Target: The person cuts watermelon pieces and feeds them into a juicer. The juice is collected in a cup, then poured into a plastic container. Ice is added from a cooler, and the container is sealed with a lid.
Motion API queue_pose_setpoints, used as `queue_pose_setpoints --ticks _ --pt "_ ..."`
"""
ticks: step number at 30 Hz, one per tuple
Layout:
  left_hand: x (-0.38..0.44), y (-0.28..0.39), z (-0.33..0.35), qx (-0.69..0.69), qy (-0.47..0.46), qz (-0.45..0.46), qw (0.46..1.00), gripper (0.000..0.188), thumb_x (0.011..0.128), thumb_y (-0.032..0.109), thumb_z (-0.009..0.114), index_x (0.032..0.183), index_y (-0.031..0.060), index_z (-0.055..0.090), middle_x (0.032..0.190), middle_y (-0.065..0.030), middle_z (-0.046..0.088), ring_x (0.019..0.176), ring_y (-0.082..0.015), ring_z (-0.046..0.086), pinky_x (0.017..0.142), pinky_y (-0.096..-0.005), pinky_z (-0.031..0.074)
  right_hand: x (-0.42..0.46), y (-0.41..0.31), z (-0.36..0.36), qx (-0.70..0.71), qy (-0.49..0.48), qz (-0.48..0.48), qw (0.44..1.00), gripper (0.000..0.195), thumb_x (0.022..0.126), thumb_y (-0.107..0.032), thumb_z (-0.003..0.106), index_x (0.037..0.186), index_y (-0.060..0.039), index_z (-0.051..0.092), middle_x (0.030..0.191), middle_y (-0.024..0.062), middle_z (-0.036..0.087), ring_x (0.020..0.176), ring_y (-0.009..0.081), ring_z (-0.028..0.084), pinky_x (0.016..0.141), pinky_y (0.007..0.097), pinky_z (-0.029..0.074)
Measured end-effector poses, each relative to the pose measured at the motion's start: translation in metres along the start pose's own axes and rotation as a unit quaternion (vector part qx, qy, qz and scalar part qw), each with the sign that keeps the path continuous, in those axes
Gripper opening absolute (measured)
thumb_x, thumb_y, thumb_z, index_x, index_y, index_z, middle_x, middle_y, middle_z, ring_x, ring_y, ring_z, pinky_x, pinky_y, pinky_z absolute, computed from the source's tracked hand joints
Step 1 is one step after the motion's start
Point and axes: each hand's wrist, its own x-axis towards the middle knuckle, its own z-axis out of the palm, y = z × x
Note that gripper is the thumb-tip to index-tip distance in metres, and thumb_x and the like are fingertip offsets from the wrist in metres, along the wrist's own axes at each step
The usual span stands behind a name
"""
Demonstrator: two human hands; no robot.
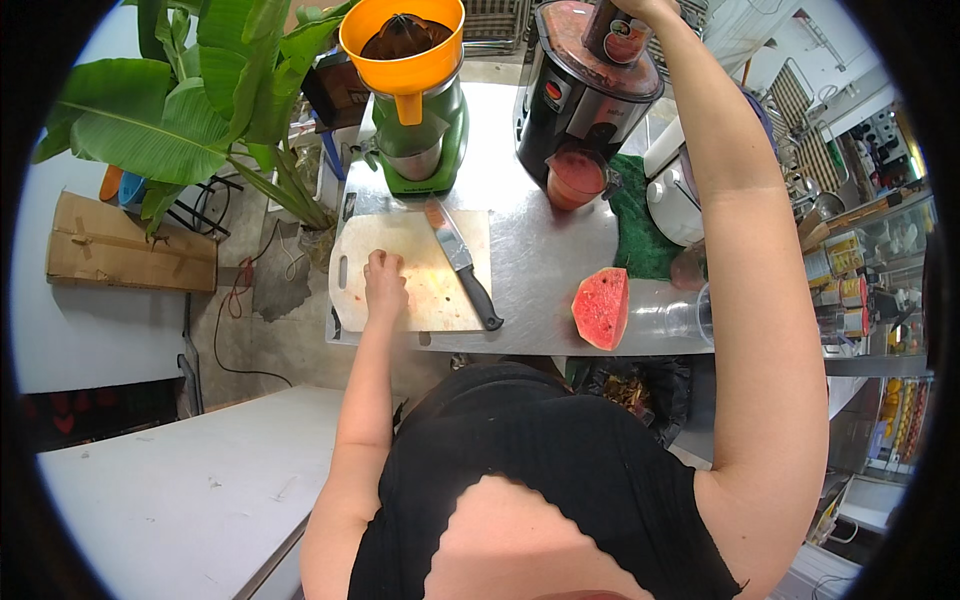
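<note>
My left hand point(385, 283) rests on the white cutting board point(360, 232) with its fingers curled down; whether anything is under them cannot be seen. To its right a chef's knife point(459, 255) with a black handle lies across the board, blade pointing away from me. At the top edge my right hand point(649, 7), partly cut off, grips the top of the dark food pusher point(611, 34) in the Braun juicer point(577, 112). Red juice fills much of a clear jug point(576, 180) below the juicer's front. A cut watermelon wedge point(602, 309) sits near the table's front edge.
A green citrus press point(431, 142) with an orange bowl point(405, 67) stands behind the board. Clear plastic cups point(675, 319) lie right of the watermelon, near a green cloth point(637, 259) and a white appliance point(673, 199). Below the table is a lined waste bin point(660, 394).
</note>
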Motion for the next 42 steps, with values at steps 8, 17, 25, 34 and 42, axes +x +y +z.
queue_pose_setpoints --ticks 8,17,25,34,42 --pt "0.000 0.001 -0.001 0.000 -0.004 -0.002 1.000 0.039 0.071 -0.006 0.066 0.108 0.0067 0.060 0.129 -0.0166 0.045 0.115 -0.0377 0.046 0.093 -0.0438 0.045 -0.001 0.001 -0.001 0.001 0.000 -0.005 1.000 0.047 0.077 -0.049 0.062 0.112 -0.0172 0.068 0.110 0.0101 0.069 0.103 0.0256 0.065 0.090 0.0366 0.049" --pt "0.000 0.000 0.000 -0.003 0.000 -0.001 1.000 0.040 0.071 -0.006 0.067 0.108 0.0066 0.059 0.129 -0.0166 0.045 0.116 -0.0378 0.046 0.094 -0.0439 0.045 0.004 0.002 0.002 -0.007 0.009 -0.005 1.000 0.045 0.076 -0.048 0.061 0.110 -0.0181 0.068 0.109 0.0100 0.069 0.103 0.0253 0.065 0.090 0.0368 0.049" --pt "0.000 -0.001 0.001 0.001 -0.003 -0.002 1.000 0.041 0.071 -0.007 0.067 0.109 0.0074 0.059 0.130 -0.0162 0.044 0.116 -0.0378 0.046 0.093 -0.0439 0.045 0.003 0.001 0.001 -0.012 0.006 -0.006 1.000 0.044 0.076 -0.048 0.061 0.108 -0.0187 0.069 0.109 0.0097 0.069 0.103 0.0250 0.065 0.090 0.0367 0.049" --pt "-0.001 -0.003 0.002 0.002 0.000 0.001 1.000 0.042 0.071 -0.006 0.066 0.109 0.0081 0.059 0.129 -0.0157 0.044 0.115 -0.0373 0.047 0.093 -0.0440 0.046 -0.002 -0.003 0.000 -0.007 0.009 -0.001 1.000 0.046 0.076 -0.048 0.061 0.111 -0.0184 0.068 0.110 0.0102 0.069 0.104 0.0251 0.064 0.091 0.0363 0.049" --pt "0.003 0.003 -0.001 -0.012 0.014 -0.006 1.000 0.040 0.073 -0.004 0.066 0.111 0.0072 0.059 0.126 -0.0149 0.047 0.115 -0.0354 0.048 0.095 -0.0428 0.044 0.008 0.003 -0.001 -0.017 -0.017 -0.018 1.000 0.049 0.075 -0.049 0.062 0.111 -0.0156 0.068 0.111 0.0114 0.068 0.105 0.0256 0.064 0.091 0.0369 0.048"
